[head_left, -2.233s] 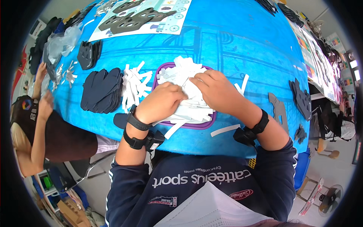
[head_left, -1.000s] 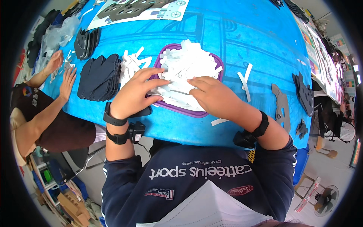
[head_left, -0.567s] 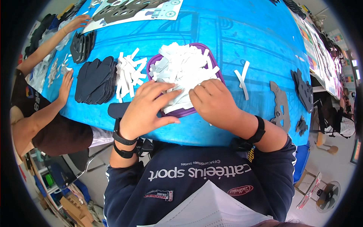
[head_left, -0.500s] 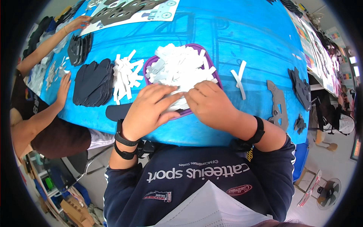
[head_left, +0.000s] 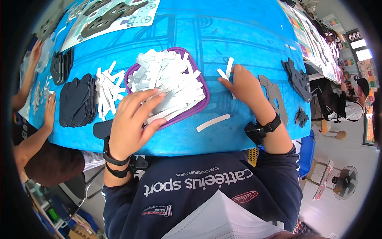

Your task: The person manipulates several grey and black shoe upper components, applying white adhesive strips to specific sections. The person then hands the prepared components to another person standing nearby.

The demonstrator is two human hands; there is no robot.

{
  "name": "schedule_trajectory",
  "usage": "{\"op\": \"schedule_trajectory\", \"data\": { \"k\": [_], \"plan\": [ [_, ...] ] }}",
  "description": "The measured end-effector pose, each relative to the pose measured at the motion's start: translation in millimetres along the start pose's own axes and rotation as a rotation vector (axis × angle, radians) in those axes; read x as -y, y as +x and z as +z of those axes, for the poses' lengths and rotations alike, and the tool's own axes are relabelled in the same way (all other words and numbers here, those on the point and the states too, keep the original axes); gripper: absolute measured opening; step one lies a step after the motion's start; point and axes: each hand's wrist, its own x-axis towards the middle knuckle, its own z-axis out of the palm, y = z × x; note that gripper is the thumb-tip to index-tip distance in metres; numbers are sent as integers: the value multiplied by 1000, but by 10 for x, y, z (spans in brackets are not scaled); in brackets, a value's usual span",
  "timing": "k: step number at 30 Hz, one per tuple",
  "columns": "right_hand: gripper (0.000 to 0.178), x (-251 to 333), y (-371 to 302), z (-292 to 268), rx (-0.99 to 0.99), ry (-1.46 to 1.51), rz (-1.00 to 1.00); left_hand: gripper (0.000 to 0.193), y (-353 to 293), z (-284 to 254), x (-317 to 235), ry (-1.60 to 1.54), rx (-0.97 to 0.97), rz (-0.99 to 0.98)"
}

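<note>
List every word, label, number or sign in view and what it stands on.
I'll give places, not wording.
Navy top: large white lettering, upside down here.
Same top: smaller line of white print.
Red oval badge there: lettering.
Dark badge there: small print.
Co-worker's dark top: pale marks, too small to read.
Wall posters: too small to read.

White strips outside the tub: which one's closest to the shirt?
The single strip between the right hand and the shirt; the others lie farther away.
</note>
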Motion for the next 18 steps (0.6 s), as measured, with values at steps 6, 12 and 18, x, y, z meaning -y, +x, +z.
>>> {"op": "schedule_trajectory", "data": {
  "k": [6, 12, 18],
  "plan": [
    [15, -64, 6, 125, -148, -84, -209, 45, -58, -2, -47, 19, 44, 12],
    [30, -35, -376, -342, -84, 360, -332, 46, -196, 63, 33, -14, 73, 20],
    [32, 160, -756, -142, 100, 209, -681, 52, -118, 180, 101, 74, 151, -22]
  ]
}}
